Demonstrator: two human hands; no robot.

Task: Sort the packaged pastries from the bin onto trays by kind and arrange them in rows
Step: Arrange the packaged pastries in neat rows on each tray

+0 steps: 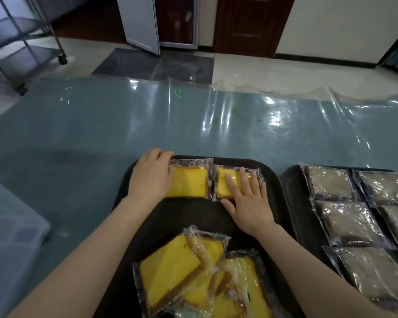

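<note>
Head view: my left hand [151, 177] curls round the left edge of one yellow cake [189, 181] at the tray's [193, 216] far end. Right hand [248, 203] lies flat, fingers [230, 183] straight, on its neighbour [225, 184]. Loose cakes [170, 269] pile near me; brown packs [345, 221] line the right tray [292, 203].

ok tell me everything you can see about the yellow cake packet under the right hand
The yellow cake packet is a square slice of yellow sponge with a thin brown crust edge, sealed in clear crinkly plastic wrap. It lies flat at the far end of the black tray, right beside a matching packet that the left hand holds. The right hand rests on it with straight, spread fingers, covering its right half.
</note>
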